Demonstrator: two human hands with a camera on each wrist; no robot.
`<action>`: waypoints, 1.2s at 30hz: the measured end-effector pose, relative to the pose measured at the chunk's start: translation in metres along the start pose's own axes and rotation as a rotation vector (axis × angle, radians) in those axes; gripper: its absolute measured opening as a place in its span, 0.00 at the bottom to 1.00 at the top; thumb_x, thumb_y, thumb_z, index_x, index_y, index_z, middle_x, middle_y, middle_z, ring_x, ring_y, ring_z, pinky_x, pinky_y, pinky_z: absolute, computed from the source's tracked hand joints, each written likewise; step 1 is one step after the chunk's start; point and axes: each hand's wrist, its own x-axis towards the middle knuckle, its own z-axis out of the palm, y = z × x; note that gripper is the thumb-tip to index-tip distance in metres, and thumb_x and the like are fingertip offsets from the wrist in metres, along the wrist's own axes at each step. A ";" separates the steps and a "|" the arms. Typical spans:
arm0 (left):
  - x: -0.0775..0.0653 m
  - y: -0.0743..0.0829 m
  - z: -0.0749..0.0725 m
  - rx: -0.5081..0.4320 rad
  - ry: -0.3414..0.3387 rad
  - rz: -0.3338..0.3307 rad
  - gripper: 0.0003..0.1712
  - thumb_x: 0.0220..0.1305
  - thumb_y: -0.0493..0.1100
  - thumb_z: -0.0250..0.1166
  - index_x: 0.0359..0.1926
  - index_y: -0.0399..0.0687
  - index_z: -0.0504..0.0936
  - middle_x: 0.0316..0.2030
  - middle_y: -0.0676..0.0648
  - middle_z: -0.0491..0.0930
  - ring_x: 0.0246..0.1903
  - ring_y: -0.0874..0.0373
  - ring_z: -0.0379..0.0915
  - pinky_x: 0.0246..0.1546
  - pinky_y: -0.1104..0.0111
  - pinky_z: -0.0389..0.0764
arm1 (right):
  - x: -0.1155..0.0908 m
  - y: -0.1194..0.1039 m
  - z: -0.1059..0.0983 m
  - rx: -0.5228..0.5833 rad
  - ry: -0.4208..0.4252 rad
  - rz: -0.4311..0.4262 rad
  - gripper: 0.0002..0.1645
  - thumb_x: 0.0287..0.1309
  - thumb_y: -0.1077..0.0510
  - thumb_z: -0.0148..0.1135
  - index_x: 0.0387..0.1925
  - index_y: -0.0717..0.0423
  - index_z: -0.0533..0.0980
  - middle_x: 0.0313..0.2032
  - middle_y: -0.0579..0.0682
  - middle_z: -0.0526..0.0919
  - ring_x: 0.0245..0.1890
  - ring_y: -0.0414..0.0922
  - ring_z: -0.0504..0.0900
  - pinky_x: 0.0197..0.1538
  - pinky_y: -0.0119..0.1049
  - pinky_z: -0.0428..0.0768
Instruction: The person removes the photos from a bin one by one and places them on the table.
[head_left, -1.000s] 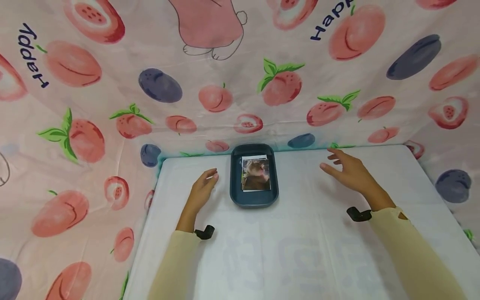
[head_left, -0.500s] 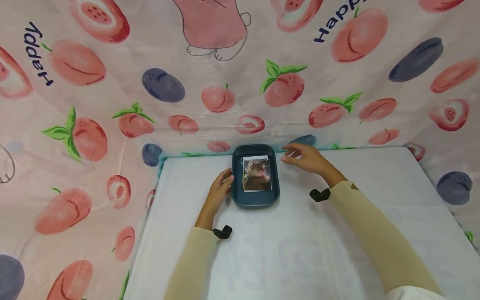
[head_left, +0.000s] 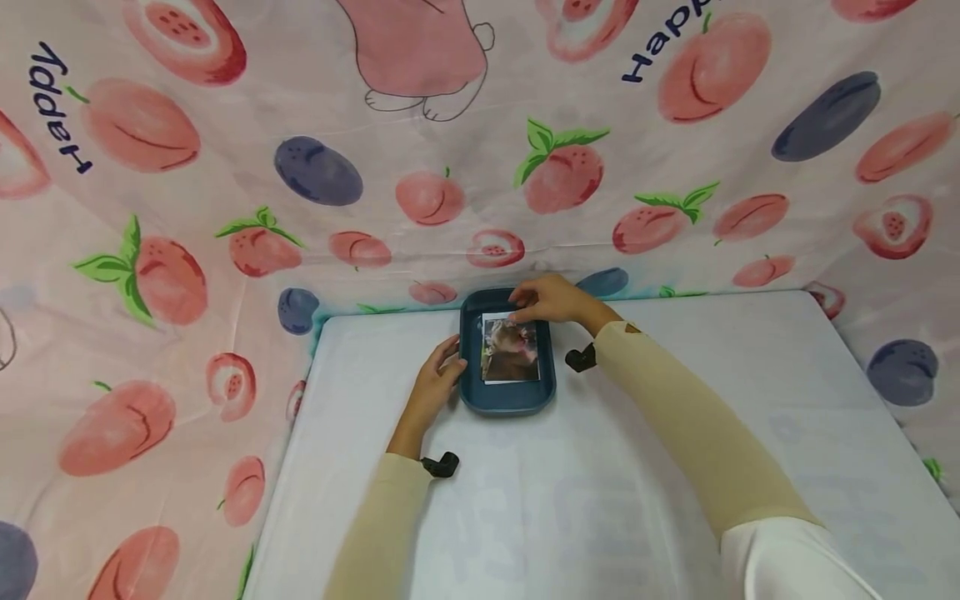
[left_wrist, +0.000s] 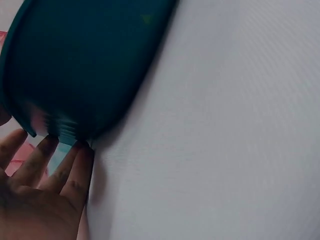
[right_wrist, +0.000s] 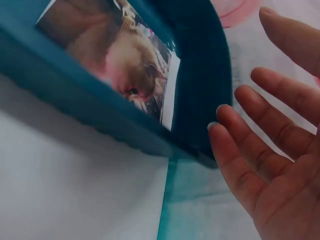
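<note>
Left hand [head_left: 432, 381] extended, touching tray [head_left: 508, 402]; right hand [head_left: 555, 300] spread, empty, near photo [head_left: 510, 354]; cloth [head_left: 480, 154]: "Happy".

Light in here's pretty soft and even, looks like it's from above, with fuzzy shadows on the white table [head_left: 510, 517] beside the sleeves [head_left: 690, 417]. Head view is fairly bright but super wide-angle, so the printed cloth [head_left: 450, 150] looks stretched way out past the left hand [head_left: 432, 379] and the right hand [head_left: 555, 298]. Fine detail's mushy on the photo [head_left: 510, 358] by the right one. Left wrist view is way dimmer: murky fingers, dull sheen on the tray [left_wrist: 80, 65] right by the fingertips. Right wrist's a bit hazy, small highlights in the corner near that hand, grey shadow under the tray's side.
</note>
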 end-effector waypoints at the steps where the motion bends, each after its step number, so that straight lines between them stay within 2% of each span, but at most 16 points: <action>1: 0.000 -0.001 -0.001 0.005 -0.001 0.003 0.29 0.76 0.48 0.59 0.74 0.67 0.67 0.73 0.49 0.68 0.70 0.48 0.70 0.67 0.49 0.74 | 0.005 0.000 0.002 -0.007 -0.006 -0.009 0.30 0.60 0.46 0.72 0.57 0.61 0.81 0.51 0.59 0.86 0.52 0.53 0.84 0.59 0.50 0.82; 8: -0.003 -0.007 -0.003 0.024 -0.010 0.020 0.30 0.77 0.51 0.59 0.75 0.70 0.65 0.74 0.50 0.66 0.70 0.47 0.69 0.69 0.49 0.72 | 0.033 -0.004 0.015 -0.095 -0.049 -0.006 0.30 0.57 0.44 0.75 0.54 0.59 0.82 0.49 0.55 0.87 0.50 0.51 0.84 0.58 0.47 0.81; 14: -0.002 -0.010 -0.001 0.019 -0.027 0.031 0.31 0.77 0.50 0.58 0.77 0.68 0.64 0.75 0.49 0.65 0.72 0.46 0.67 0.69 0.48 0.72 | 0.048 -0.005 0.023 -0.174 -0.155 0.031 0.31 0.58 0.44 0.74 0.56 0.59 0.82 0.52 0.57 0.86 0.52 0.52 0.83 0.61 0.47 0.80; 18: -0.002 -0.010 -0.001 0.036 -0.021 0.022 0.30 0.76 0.52 0.59 0.75 0.72 0.65 0.74 0.50 0.66 0.71 0.47 0.68 0.68 0.47 0.72 | 0.053 -0.009 0.026 -0.195 -0.207 0.073 0.32 0.58 0.44 0.74 0.58 0.59 0.81 0.55 0.57 0.85 0.54 0.52 0.81 0.62 0.47 0.79; 22: -0.002 -0.010 -0.002 0.048 -0.020 0.007 0.30 0.75 0.56 0.60 0.74 0.76 0.65 0.73 0.52 0.67 0.70 0.49 0.69 0.67 0.46 0.73 | 0.057 -0.013 0.031 -0.240 -0.218 0.118 0.32 0.57 0.42 0.74 0.57 0.56 0.81 0.54 0.53 0.84 0.54 0.50 0.81 0.62 0.45 0.79; 29: 0.000 -0.009 -0.003 0.040 -0.027 0.022 0.30 0.75 0.54 0.60 0.75 0.73 0.66 0.73 0.48 0.67 0.70 0.47 0.70 0.68 0.47 0.73 | 0.061 -0.016 0.039 -0.240 -0.237 0.171 0.35 0.57 0.44 0.75 0.60 0.59 0.79 0.54 0.54 0.84 0.55 0.50 0.80 0.63 0.45 0.79; 36: 0.001 -0.011 -0.004 0.050 -0.029 0.020 0.30 0.76 0.54 0.59 0.75 0.73 0.65 0.74 0.49 0.67 0.70 0.47 0.69 0.67 0.46 0.73 | 0.064 -0.014 0.044 -0.254 -0.247 0.167 0.31 0.57 0.45 0.76 0.57 0.58 0.81 0.52 0.54 0.85 0.52 0.49 0.81 0.61 0.45 0.80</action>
